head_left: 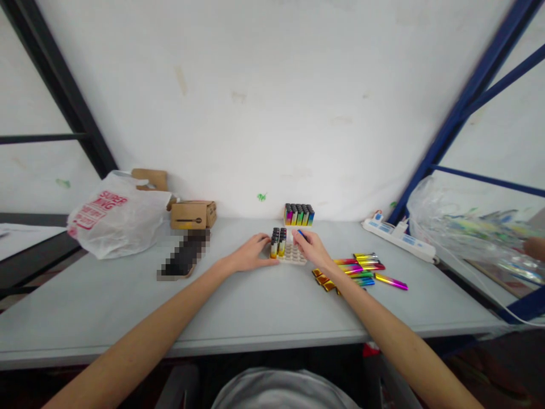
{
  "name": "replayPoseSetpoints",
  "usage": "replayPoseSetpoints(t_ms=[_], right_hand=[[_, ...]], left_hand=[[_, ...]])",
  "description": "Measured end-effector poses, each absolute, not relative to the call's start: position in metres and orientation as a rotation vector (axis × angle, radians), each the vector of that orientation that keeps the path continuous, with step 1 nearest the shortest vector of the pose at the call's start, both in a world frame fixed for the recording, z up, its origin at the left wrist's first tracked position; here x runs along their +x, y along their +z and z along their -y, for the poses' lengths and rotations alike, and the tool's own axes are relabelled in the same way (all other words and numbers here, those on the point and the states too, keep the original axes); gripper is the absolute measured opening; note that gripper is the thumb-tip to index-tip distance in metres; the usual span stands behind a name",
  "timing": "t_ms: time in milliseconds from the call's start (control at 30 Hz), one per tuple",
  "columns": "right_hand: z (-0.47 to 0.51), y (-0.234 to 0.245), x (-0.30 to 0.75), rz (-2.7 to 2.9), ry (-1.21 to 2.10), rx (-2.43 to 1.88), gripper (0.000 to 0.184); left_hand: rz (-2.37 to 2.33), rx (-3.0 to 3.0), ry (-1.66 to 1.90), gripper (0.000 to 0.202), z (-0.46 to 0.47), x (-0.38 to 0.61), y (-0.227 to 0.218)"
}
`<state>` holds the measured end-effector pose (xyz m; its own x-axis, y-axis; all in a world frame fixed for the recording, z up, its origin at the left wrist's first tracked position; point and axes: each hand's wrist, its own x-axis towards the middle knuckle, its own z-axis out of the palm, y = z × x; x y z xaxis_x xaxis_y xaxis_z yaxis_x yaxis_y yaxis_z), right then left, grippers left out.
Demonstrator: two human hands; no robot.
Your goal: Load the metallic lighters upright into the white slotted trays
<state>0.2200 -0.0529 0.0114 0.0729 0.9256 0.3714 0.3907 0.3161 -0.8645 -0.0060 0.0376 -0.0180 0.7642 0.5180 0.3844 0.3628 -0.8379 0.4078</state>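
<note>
Hands [251, 254] well inside table edge [264, 342]

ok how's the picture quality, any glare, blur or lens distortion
Head view: soft, even light on the white wall; glints on the loose lighters; blue frame leaning, likely wide-angle distortion; clear plastic blurry; dark phone pixelated.

The grey table [255, 318] bears lighters [354, 268], a tray [293, 261] and a box [188, 217]
</note>
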Motion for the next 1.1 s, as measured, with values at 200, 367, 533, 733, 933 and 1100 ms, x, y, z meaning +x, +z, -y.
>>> replayPoseSetpoints(t_ms=[200, 367, 533, 733, 933, 1100], right_hand=[[0.06, 0.008, 0.211, 1.564, 0.46, -1.281, 0.046], [0.063, 0.01, 0.207, 1.609, 0.417, -1.298, 0.035], [0.063, 0.009, 0.21, 1.649, 0.342, -1.288, 0.041], [0.064, 0.017, 0.221, 1.879, 0.138, -1.236, 0.035], [0.066, 0.017, 0.225, 2.03, 0.067, -1.283, 0.04], [0.064, 0.011, 0.22, 2.103, 0.128, -1.298, 0.032]], left_hand=[[-0.678, 2.646, 0.723, 0.071, -0.038, -0.007, -0.018], [-0.678, 2.651, 0.719, 0.071, -0.038, -0.007, -0.019], [-0.685, 2.669, 0.705, 0.072, -0.039, -0.008, -0.02], [-0.691, 2.685, 0.685, 0.072, -0.04, -0.007, -0.02], [-0.69, 2.671, 0.698, 0.073, -0.038, -0.007, -0.019], [-0.666, 2.68, 0.679, 0.073, -0.038, -0.007, -0.019]])
